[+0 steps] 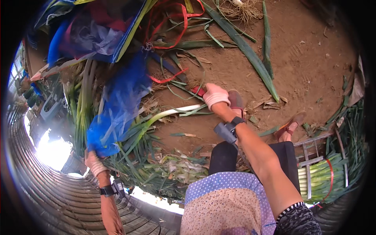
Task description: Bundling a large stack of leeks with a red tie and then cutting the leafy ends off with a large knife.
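Note:
At the left, my left hand, in a pale glove, closes on the lower end of a thin blue plastic sheet. The sheet stretches up and away over the leeks. My right hand, gloved too, is a fist near the middle, low over the soil beside my shoe. A red thing sticks out of that fist; its kind is hidden. Just left of the fist a long green onion lies with its white stem toward me. More green onions stand in a clump left of the blue sheet.
Red straps and a blue and yellow woven sack lie at the far left. Long loose leaves cross the brown soil. At right, a metal rack holds a bundle of green onions with a red tie.

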Action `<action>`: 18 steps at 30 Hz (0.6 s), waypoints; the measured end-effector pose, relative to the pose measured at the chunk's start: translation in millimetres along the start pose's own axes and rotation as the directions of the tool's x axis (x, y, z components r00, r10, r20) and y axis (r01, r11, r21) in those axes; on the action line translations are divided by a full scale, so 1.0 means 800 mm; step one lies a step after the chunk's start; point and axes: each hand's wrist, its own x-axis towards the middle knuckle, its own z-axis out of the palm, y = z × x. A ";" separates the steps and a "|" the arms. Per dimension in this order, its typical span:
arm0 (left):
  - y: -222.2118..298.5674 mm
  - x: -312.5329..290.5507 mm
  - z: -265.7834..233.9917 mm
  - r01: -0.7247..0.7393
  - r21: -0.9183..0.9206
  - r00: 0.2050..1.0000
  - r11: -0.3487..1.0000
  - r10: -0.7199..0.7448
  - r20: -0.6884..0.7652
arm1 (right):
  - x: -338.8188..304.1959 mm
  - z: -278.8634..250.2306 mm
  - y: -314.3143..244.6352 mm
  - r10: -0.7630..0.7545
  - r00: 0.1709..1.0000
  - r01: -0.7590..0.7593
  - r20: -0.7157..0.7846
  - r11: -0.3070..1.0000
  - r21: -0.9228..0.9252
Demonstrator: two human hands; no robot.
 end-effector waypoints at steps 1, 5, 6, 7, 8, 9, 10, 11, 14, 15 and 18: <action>0.002 -0.002 -0.001 0.016 0.041 1.000 0.999 -0.017 0.018 | -0.009 -0.020 -0.009 0.048 0.993 -0.062 0.107 0.990 0.127; -0.011 0.029 -0.025 0.086 0.113 0.996 0.990 -0.082 -0.037 | -0.045 -0.098 -0.010 0.038 0.978 -0.119 0.205 0.910 0.398; -0.030 0.039 -0.039 -0.061 0.287 0.994 0.956 0.085 -0.073 | -0.066 -0.119 -0.010 0.033 0.986 -0.097 0.161 0.906 0.411; -0.029 0.026 -0.028 -0.197 0.430 0.963 0.881 0.257 -0.084 | -0.080 -0.140 -0.005 0.044 0.994 -0.083 0.103 0.905 0.418; -0.010 -0.004 0.003 -0.327 0.551 0.903 0.768 0.425 -0.057 | -0.085 -0.156 0.015 0.075 0.996 -0.090 0.053 0.899 0.428; 0.008 -0.038 0.031 -0.428 0.659 0.817 0.618 0.577 -0.011 | -0.088 -0.164 0.036 0.101 0.995 -0.095 0.010 0.894 0.438; 0.035 -0.077 0.061 -0.449 0.681 0.817 0.578 0.574 0.052 | -0.093 -0.172 0.065 0.124 0.988 -0.078 -0.094 0.917 0.390; 0.026 -0.092 0.070 -0.654 0.556 0.709 0.513 0.672 0.215 | -0.097 -0.174 0.084 0.128 0.974 -0.058 -0.185 0.938 0.342; 0.045 -0.165 0.132 -0.897 0.148 0.425 0.417 0.721 0.546 | -0.110 -0.175 0.118 -0.061 0.855 0.024 -0.516 0.997 -0.077; 0.052 -0.185 0.160 -0.918 0.097 0.362 0.384 0.715 0.599 | -0.109 -0.173 0.126 -0.057 0.869 0.010 -0.492 0.995 -0.097; 0.082 -0.230 0.241 -0.946 0.150 0.292 0.287 0.556 0.778 | -0.094 -0.158 0.168 -0.108 0.874 -0.007 -0.473 0.972 -0.235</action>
